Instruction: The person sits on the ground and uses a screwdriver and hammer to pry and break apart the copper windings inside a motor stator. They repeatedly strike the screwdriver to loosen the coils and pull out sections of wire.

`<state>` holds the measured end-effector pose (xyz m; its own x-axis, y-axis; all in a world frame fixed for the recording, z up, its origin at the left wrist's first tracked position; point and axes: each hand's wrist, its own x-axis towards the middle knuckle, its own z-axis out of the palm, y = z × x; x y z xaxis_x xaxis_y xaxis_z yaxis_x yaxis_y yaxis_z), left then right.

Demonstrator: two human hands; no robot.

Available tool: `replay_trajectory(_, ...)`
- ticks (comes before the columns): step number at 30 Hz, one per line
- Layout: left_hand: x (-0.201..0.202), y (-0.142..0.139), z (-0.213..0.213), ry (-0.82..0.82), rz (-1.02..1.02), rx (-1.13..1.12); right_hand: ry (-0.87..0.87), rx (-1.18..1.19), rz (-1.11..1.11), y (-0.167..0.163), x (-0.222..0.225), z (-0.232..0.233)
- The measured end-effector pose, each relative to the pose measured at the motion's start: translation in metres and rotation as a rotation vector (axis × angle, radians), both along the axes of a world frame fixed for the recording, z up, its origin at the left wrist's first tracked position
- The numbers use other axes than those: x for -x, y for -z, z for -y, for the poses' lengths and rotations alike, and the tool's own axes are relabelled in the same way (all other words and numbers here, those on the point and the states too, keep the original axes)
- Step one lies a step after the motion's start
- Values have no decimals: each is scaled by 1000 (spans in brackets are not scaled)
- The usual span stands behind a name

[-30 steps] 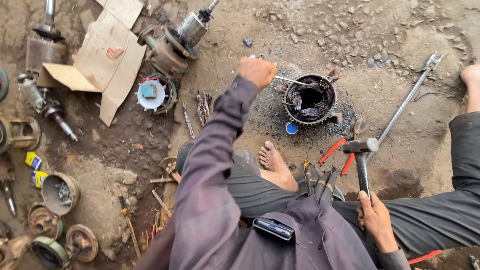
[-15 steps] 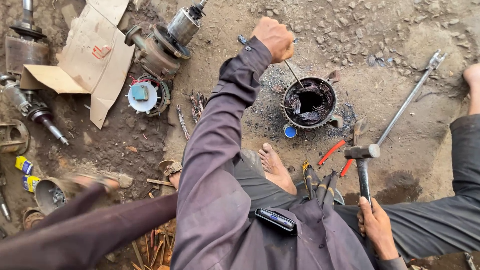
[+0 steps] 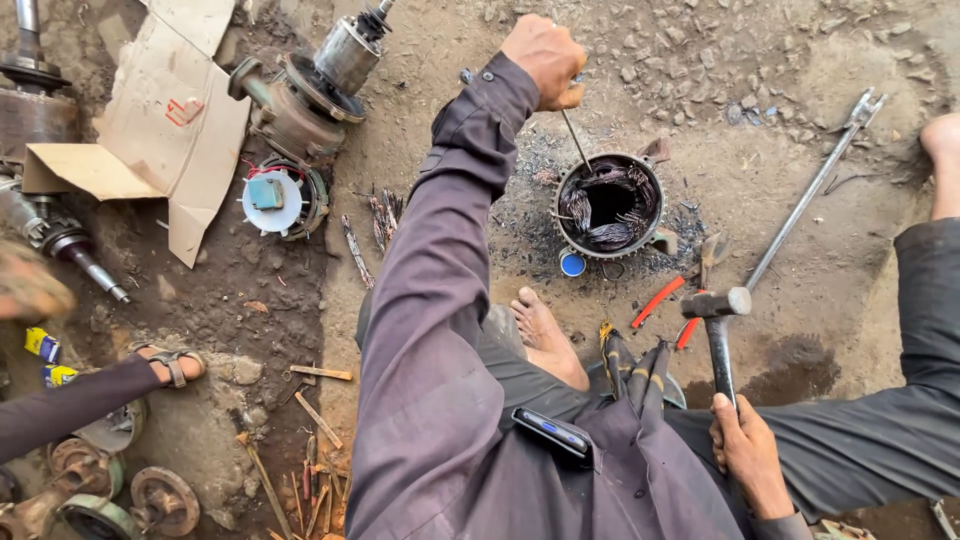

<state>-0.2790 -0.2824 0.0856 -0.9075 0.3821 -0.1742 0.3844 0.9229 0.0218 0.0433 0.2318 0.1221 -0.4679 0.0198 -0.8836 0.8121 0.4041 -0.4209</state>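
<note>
My left grip (image 3: 545,60) is clamped on a thin rod (image 3: 575,140) poking down into the stator (image 3: 610,205) for leverage; right grip (image 3: 748,455) wraps the hammer (image 3: 718,335), parked nearby.

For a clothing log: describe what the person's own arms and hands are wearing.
Both arms wear long, loose sleeves of dull purple-grey cloth. The left sleeve ends in a buttoned cuff. The left hand and right hand are bare: no gloves, and no rings or watch that I can see.

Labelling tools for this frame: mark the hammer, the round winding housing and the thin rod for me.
hammer (image 3: 716,303): head view, on its metal head beside the right hand's grip line.
round winding housing (image 3: 560,225): head view, on its left rim.
thin rod (image 3: 575,140): head view, mid-shaft below the left hand.
</note>
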Motion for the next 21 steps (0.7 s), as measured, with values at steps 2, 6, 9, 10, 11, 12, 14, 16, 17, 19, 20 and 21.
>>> replay_trajectory(2, 4, 2, -1, 17, -25, -26, 0, -1, -9, 2, 1, 0)
replay_trajectory(6, 13, 5, -9, -2, 46, 10, 16, -3, 10, 4, 2, -1)
replay_trajectory(9, 16, 11, -17, -24, 67, -5, 19, -5, 25, 3, 4, 0)
replay_trajectory(10, 16, 14, -19, -26, 50, -28, 14, -6, 24, 3, 4, 0)
replay_trajectory(11, 17, 18, -20, -89, 110, -45, 11, -7, 22, 2, 5, 1)
replay_trajectory(12, 17, 22, -20, -153, 169, -62, 7, -8, 20, 2, 5, 1)
replay_trajectory(14, 16, 31, -20, -264, 68, -160, 12, -11, 27, 1, 7, 2)
replay_trajectory(16, 7, 42, -21, -356, -252, -321, 22, -12, 41, 1, 8, 2)
replay_trajectory(17, 2, 47, -24, -470, -340, -400, 33, -12, 51, 1, 9, 2)
replay_trajectory(19, -7, 60, -36, -696, -509, -556, 52, -8, 62, 2, 11, 2)
replay_trajectory(20, -10, 65, -44, -918, -464, -717, 57, -5, 62, 3, 11, 2)
replay_trajectory(21, -14, 72, -54, -1140, -405, -875, 64, -3, 64, 4, 12, 1)
